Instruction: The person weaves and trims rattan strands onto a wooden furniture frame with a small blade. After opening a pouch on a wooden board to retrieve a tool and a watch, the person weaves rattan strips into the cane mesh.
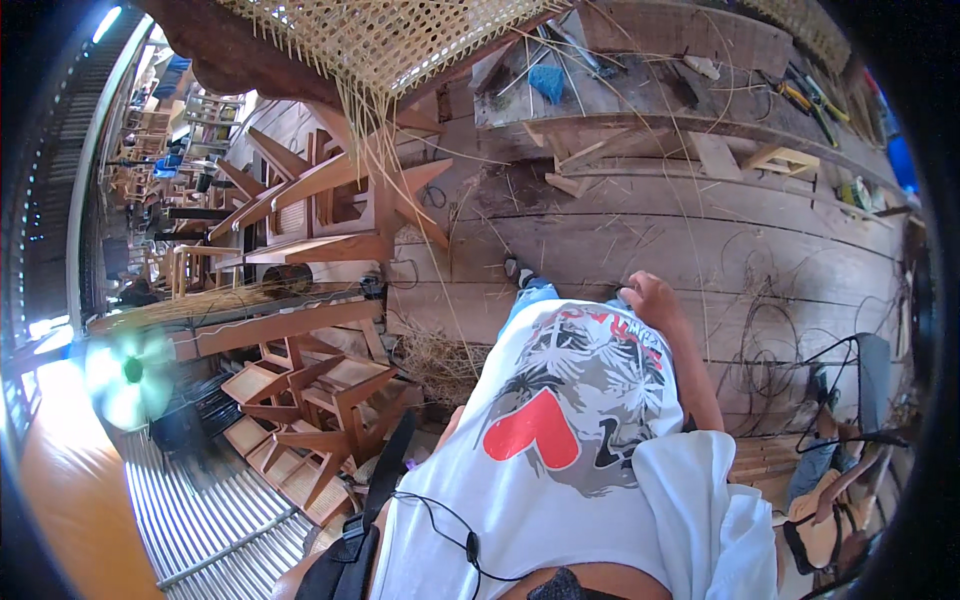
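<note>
My right hand [650,296] is low in front of my right side, next to the hem of my white printed shirt [585,400]. Its fingers look curled, and whatever may be in them is hidden. Only a bit of skin shows along my left side; the left hand itself is out of sight. Ahead of me, a woven cane panel [390,45] in a dark carved wooden frame [235,60] fills the top. A bundle of loose cane strands [372,125] hangs from its corner.
Across the far right runs a wooden bench [640,100] with hand tools and a blue cloth-like piece [546,83]. Upturned wooden chair frames [330,200] stand left. Cane scraps [435,365] litter the plank floor. A spinning fan [132,370] is at far left; another person [825,500] sits at right.
</note>
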A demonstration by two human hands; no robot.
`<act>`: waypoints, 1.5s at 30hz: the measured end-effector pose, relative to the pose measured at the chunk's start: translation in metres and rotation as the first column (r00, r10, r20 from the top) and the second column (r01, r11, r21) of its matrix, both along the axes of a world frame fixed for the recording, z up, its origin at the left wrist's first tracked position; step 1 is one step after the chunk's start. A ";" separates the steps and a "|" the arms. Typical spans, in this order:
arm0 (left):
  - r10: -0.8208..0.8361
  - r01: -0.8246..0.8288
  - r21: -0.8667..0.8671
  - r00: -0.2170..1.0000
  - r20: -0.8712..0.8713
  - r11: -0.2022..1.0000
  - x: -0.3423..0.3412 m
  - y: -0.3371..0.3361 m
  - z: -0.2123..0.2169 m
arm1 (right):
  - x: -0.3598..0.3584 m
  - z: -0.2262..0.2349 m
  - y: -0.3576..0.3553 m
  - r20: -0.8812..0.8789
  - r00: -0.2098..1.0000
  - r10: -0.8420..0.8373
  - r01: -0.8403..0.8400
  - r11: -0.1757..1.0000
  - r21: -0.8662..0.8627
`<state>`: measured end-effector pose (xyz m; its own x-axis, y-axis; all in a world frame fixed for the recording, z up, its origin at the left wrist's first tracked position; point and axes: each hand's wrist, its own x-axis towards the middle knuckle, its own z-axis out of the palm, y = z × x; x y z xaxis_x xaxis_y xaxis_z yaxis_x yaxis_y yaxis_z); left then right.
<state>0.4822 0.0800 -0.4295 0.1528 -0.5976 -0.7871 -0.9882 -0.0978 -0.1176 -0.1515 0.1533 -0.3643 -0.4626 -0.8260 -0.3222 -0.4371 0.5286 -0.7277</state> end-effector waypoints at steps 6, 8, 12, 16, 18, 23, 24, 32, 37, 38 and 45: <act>-0.091 0.091 0.006 0.995 0.028 0.996 -0.073 -0.033 0.043 | -0.002 -0.001 -0.003 0.032 0.999 0.032 -0.033 0.999 0.031; -0.131 0.133 -0.029 0.989 0.065 0.991 -0.119 -0.062 0.069 | -0.004 0.001 -0.005 0.051 0.998 0.044 -0.048 0.996 0.077; -0.123 0.024 -0.433 0.972 -0.202 0.901 -0.221 -0.138 0.146 | -0.004 0.002 -0.010 0.035 0.996 0.086 -0.088 0.994 0.062; -0.301 -0.370 -0.667 0.680 -0.669 0.646 -0.324 -0.210 0.233 | 0.003 -0.001 -0.011 -0.006 0.996 0.093 -0.093 0.996 -0.001; -0.459 -0.450 -0.765 0.617 -0.640 0.461 -0.362 -0.248 0.276 | 0.008 -0.004 -0.012 -0.034 0.996 0.083 -0.083 0.997 -0.004; -0.742 -0.477 -0.873 0.547 -0.388 0.106 -0.421 -0.350 0.336 | 0.019 -0.010 -0.014 -0.007 0.995 0.098 -0.098 0.995 0.006; -0.659 -0.493 -0.843 0.565 -0.497 0.213 -0.433 -0.371 0.337 | 0.020 -0.010 -0.015 0.003 0.994 0.109 -0.109 0.994 0.025; -0.598 -0.326 -0.882 0.649 -0.470 0.339 -0.455 -0.427 0.295 | 0.032 -0.015 -0.014 0.057 0.998 0.039 -0.044 0.995 0.093; -0.670 -0.337 -0.864 0.547 -0.503 0.374 -0.394 -0.373 0.226 | 0.038 -0.020 -0.020 0.100 0.995 -0.001 -0.009 0.995 0.104; -0.645 -0.335 -0.832 0.526 -0.555 0.442 -0.377 -0.353 0.206 | 0.038 -0.020 -0.023 0.072 0.997 0.011 -0.015 0.998 0.058; -0.097 -0.062 -0.342 0.898 -0.429 0.938 -0.223 -0.164 0.101 | 0.019 -0.013 -0.058 0.071 0.992 0.104 -0.110 0.991 0.077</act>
